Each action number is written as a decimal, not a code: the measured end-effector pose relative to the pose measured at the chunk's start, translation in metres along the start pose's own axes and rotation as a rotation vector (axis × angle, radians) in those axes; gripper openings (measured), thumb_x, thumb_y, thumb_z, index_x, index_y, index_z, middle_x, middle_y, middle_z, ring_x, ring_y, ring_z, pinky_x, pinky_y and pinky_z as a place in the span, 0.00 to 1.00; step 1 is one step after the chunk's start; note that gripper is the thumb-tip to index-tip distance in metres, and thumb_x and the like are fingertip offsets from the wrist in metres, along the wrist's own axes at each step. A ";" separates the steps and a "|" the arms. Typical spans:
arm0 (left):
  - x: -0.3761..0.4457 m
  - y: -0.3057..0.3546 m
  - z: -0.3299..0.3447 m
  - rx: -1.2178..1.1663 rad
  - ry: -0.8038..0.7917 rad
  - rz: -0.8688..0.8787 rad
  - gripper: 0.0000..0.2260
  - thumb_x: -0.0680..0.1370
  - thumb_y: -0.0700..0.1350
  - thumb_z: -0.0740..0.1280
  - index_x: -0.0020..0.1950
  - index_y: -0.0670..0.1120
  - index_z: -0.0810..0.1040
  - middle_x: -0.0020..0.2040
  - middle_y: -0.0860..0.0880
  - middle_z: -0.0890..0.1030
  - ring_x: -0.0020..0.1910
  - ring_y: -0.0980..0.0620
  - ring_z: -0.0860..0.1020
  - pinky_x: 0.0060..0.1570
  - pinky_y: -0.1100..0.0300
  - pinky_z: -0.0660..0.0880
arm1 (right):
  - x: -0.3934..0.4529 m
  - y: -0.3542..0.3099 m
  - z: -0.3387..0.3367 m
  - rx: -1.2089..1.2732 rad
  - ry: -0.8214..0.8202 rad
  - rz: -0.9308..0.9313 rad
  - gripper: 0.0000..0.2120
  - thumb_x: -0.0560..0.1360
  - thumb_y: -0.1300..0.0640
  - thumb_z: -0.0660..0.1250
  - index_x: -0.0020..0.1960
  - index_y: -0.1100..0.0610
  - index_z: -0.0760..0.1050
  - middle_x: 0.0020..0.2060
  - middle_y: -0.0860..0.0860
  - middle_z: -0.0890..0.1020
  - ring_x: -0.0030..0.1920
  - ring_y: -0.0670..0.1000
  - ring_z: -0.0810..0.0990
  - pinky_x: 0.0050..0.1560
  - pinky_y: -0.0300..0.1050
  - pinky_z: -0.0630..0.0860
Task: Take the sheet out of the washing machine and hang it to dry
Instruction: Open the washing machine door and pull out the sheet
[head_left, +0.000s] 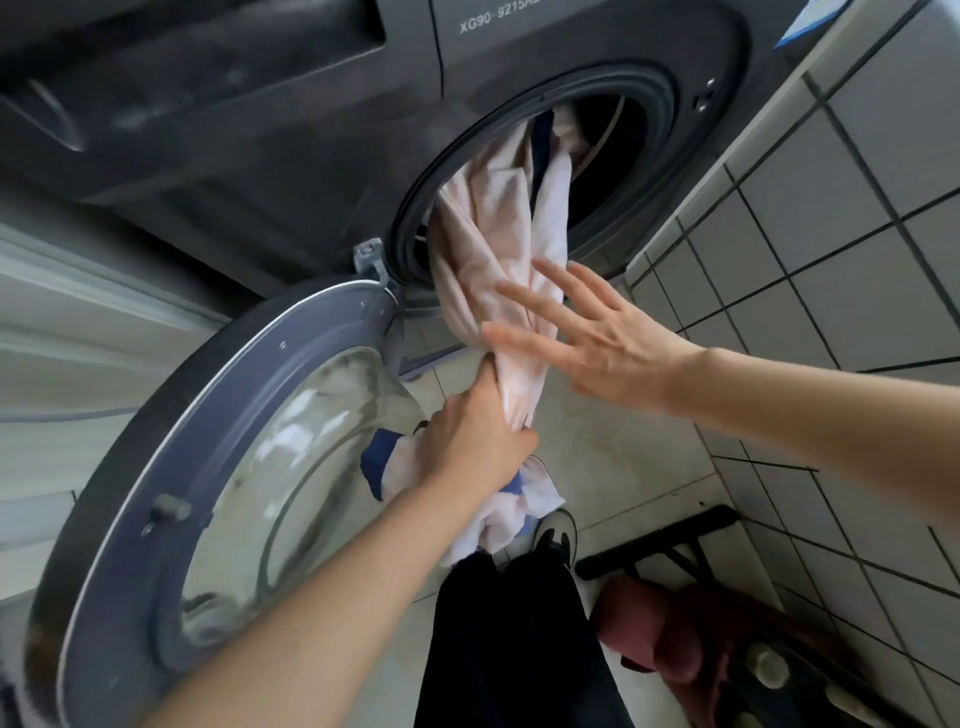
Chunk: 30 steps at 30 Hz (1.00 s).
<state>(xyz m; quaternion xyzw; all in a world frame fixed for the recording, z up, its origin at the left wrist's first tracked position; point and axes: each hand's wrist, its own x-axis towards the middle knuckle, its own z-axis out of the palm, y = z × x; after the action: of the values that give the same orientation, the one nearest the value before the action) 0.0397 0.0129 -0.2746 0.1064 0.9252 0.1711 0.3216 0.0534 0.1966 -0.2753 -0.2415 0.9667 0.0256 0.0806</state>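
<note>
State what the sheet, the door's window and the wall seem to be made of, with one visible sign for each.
Sheet: soft woven fabric, pale pink, matte; it folds and bunches where the left hand grips it.
Door window: clear glass or plastic, glossy; it shows reflections.
Wall: glazed-looking pale tiles; dark grout lines form a grid.

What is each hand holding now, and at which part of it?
The left hand grips the sheet at its bunched, twisted middle, below the drum opening. The right hand holds nothing; its fingers are spread open beside the sheet.
</note>
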 end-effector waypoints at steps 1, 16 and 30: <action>-0.003 -0.001 0.001 0.080 0.001 0.043 0.31 0.71 0.47 0.68 0.71 0.52 0.60 0.50 0.44 0.80 0.49 0.39 0.78 0.43 0.54 0.72 | 0.009 0.001 0.001 -0.034 -0.020 -0.064 0.52 0.67 0.54 0.72 0.77 0.46 0.39 0.77 0.55 0.47 0.76 0.64 0.46 0.74 0.62 0.50; -0.058 -0.061 0.015 0.275 0.290 0.559 0.22 0.51 0.36 0.75 0.41 0.46 0.72 0.32 0.49 0.72 0.29 0.49 0.70 0.33 0.54 0.71 | 0.078 -0.001 0.037 0.025 -0.381 -0.499 0.43 0.65 0.46 0.73 0.73 0.39 0.53 0.76 0.42 0.52 0.76 0.55 0.41 0.71 0.64 0.43; -0.107 -0.121 0.013 0.193 0.534 0.239 0.16 0.58 0.52 0.70 0.43 0.48 0.77 0.40 0.53 0.77 0.42 0.47 0.76 0.42 0.52 0.69 | 0.089 -0.001 0.042 0.009 -0.146 -0.501 0.20 0.66 0.61 0.68 0.57 0.55 0.69 0.39 0.55 0.80 0.44 0.58 0.78 0.44 0.54 0.78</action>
<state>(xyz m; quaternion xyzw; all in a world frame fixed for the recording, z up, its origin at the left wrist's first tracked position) 0.1200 -0.1281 -0.2713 0.1960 0.9699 0.1408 0.0331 -0.0175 0.1586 -0.3318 -0.4707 0.8684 0.0180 0.1549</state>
